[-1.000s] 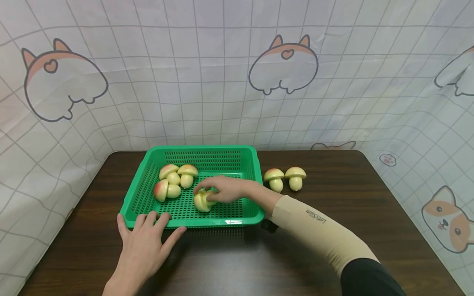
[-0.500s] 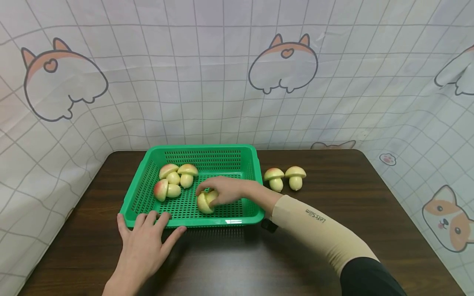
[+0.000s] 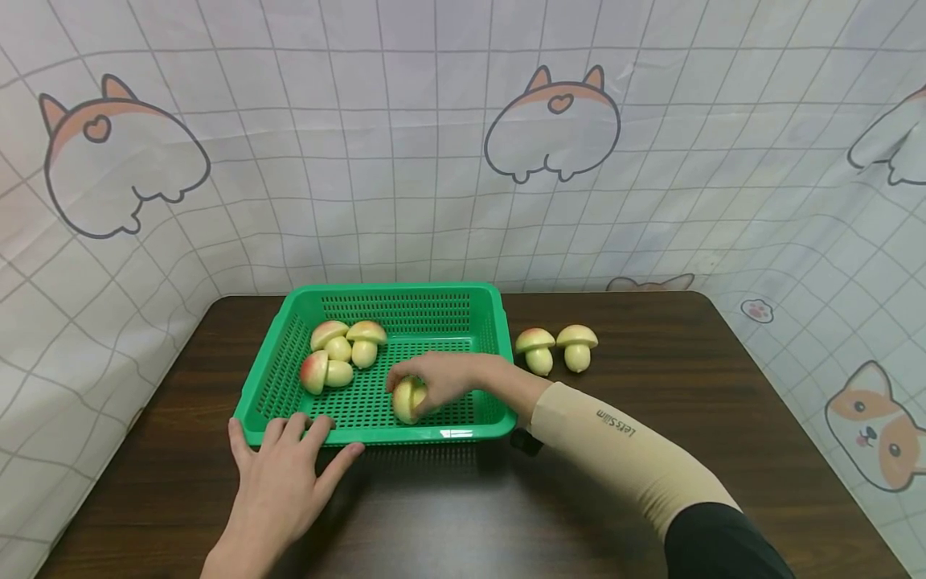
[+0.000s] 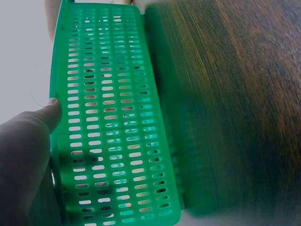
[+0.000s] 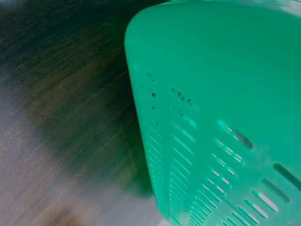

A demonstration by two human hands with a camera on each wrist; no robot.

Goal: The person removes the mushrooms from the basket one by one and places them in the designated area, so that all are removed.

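Observation:
A green plastic basket with slotted walls stands on the dark wooden table. My left hand rests on its near left rim, fingers spread and mostly straight; in the left wrist view the thumb lies against the rim. Inside the basket my right hand grips a toy mushroom with a pale yellow cap, its stem partly behind the fingers. Three more toy mushrooms with reddish caps lie at the basket's left side. The right wrist view has the outer basket wall but no fingers.
Right of the basket, two toy mushrooms lie side by side on the table. A white gridded cloth with cartoon corgis hangs behind the table and along its sides.
My right hand has shifted the held toy mushroom slightly right and nearer to me inside the basket, turning it a little. The left hand and the other mushrooms have stayed in place.

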